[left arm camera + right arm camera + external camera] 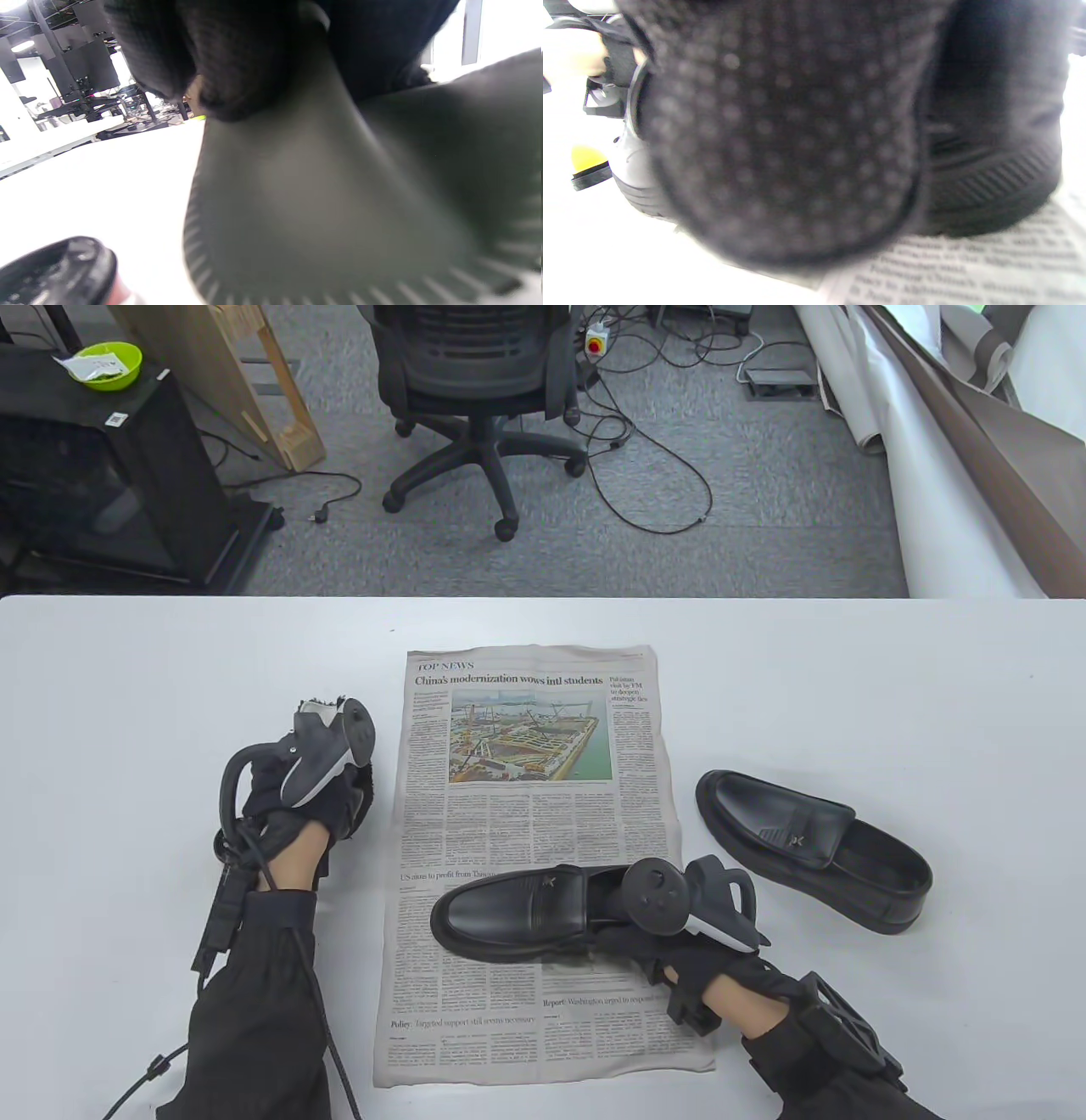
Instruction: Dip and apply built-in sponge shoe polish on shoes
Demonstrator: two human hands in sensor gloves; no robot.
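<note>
White worktop carries everything here, and across its middle lies a newspaper as the drip sheet. On the paper's lower half sits one black loafer, toe pointing to your left; its mate lies off the paper to the right, directly on the bare surface and well apart from the first.

Your right hand is at the heel opening of the loafer on the paper. The tracker covers the fingers from above, and the right wrist view is filled by blurred dotted glove fabric with the ribbed sole edge behind it, so I cannot tell whether your fingers are clamped on the heel or only resting against it.

Your left hand sits just left of the paper's edge. The left wrist view shows its fingers curled over the top of a dark ribbed polish piece, which I take for the lid with the sponge under it; a round dark tin stands on the worktop just beside it. Fuzzy black material shows past the hand in the table view, but I cannot say what it is.

Risks from here, as I judge them:
- If your right hand's hold is loose, sponge pressure will push the shoe along or crumple the paper.
- An overloaded sponge may drip while crossing the bare strip between tin and paper.
- The second loafer has no paper beneath it; polishing it there would mark the worktop.
</note>
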